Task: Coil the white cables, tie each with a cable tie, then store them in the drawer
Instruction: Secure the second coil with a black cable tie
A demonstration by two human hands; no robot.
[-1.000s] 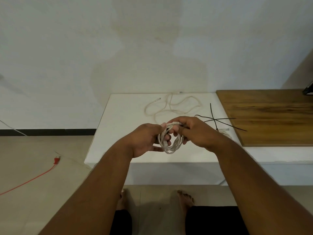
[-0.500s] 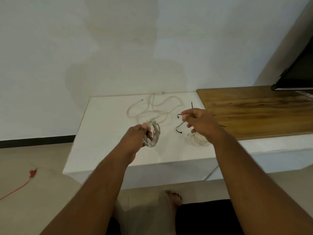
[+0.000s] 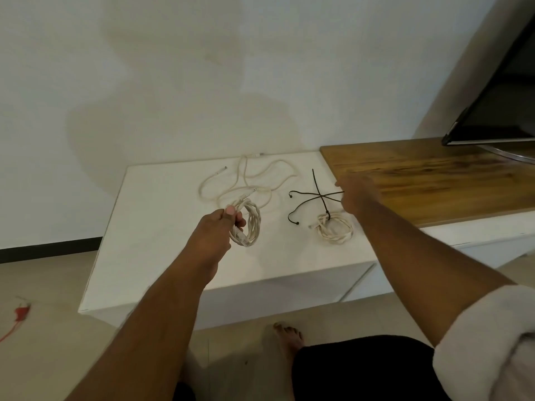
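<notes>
On the table (image 3: 162,227) lay a tied coil (image 3: 335,231) and loose cable (image 3: 249,180); left hand (image 3: 217,230) gripped an untied coil (image 3: 252,224), right hand (image 3: 359,195), hold unclear.

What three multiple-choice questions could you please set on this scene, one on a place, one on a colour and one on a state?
1. Where does the tied coil lie?
A. on the white cabinet
B. on the wooden top
C. on the floor

2. What colour are the cable ties?
A. red
B. white
C. black

3. What is the left hand doing?
A. resting flat on the cabinet
B. gripping a coiled cable
C. hanging empty

Answers:
1 A, it rests on the white surface just below the ties.
2 C, they show as dark strands crossing on the white surface.
3 B, its thumb and fingers close round the loops, held above the cabinet.
</notes>
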